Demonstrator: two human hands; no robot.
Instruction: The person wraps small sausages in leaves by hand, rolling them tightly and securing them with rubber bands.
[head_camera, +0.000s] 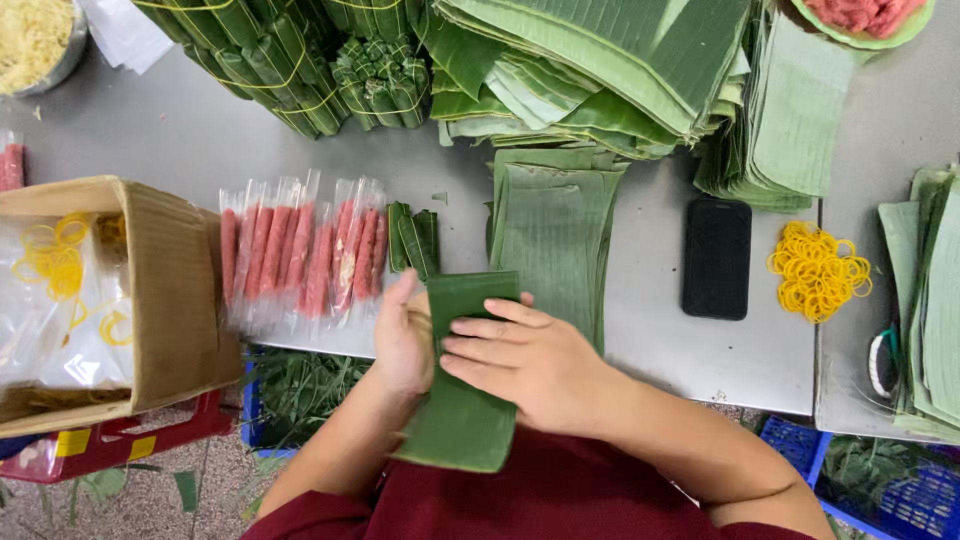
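A folded green banana leaf strip (462, 420) lies between both hands at the table's near edge. My left hand (402, 340) grips its left side, thumb up. My right hand (525, 360) lies flat across the leaf, fingers pointing left and pressing it down. Just beyond the hands sits a stack of cut leaf pieces (552, 235). Left of it lie two small wrapped leaf rolls (414, 240) and a row of pink sausages in clear plastic sleeves (300, 250).
A cardboard box (160, 300) with bags of yellow rubber bands stands at left. A black phone (716, 258) and a heap of yellow rubber bands (818, 270) lie at right. Leaf piles (590, 70) and tied leaf bundles (290, 60) fill the back. Blue crates (880, 480) sit below.
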